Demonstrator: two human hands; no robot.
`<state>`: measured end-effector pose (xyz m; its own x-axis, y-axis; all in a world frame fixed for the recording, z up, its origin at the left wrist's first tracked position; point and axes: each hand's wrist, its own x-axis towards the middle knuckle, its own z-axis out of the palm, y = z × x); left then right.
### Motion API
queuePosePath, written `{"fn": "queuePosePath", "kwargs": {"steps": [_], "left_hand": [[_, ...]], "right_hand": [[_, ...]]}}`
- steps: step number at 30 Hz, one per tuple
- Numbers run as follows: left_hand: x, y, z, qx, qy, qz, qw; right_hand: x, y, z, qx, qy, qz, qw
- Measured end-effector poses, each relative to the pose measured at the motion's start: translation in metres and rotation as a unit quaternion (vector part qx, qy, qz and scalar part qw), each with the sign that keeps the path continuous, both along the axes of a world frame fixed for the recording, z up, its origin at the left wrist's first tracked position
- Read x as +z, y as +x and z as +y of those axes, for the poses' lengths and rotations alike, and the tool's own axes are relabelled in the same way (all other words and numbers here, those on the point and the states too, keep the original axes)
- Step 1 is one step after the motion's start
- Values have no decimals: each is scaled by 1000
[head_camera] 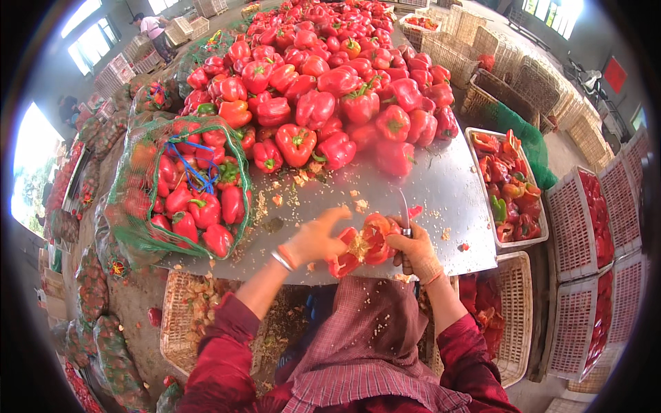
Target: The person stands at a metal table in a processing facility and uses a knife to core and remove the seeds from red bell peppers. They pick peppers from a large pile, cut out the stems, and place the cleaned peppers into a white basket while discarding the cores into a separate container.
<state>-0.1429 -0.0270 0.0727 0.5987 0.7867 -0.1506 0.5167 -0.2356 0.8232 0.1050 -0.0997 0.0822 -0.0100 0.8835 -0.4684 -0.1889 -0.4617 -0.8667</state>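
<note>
A red bell pepper, split open with its pale seed core showing, is over the metal table's near edge. My right hand grips a small knife with its thin curved blade pointing up, and its fingers also hold the pepper's right side. At the pepper's left side is my left hand, blurred, with a finger extended above the pepper; whether it grips the flesh is unclear. A silvery band circles the left wrist. Whole red peppers are heaped just beyond the hands.
Seeds and scraps litter the metal table. A green mesh sack of peppers stands at left. Cut peppers fill a white crate at right. Below the edge are a scrap crate and another crate. A person bends over crates far left.
</note>
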Motion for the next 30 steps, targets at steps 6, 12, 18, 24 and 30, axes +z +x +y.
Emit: {"fn": "queuePosePath", "kwargs": {"steps": [6, 12, 18, 24, 30], "left_hand": [[-23, 47, -22, 80, 159, 171, 969], [-38, 24, 7, 277, -3, 66, 959], [15, 62, -20, 149, 430, 80, 887], [54, 99, -87, -55, 411, 18, 910], [31, 105, -92, -77, 277, 10, 958]], "right_hand": [[-3, -22, -4, -66, 68, -50, 994], [-6, -11, -49, -266, 61, 137, 952], [-14, 25, -66, -177, 26, 246, 953], [-2, 21, -71, -127, 92, 226, 962], [5, 14, -76, -170, 126, 171, 962]]}}
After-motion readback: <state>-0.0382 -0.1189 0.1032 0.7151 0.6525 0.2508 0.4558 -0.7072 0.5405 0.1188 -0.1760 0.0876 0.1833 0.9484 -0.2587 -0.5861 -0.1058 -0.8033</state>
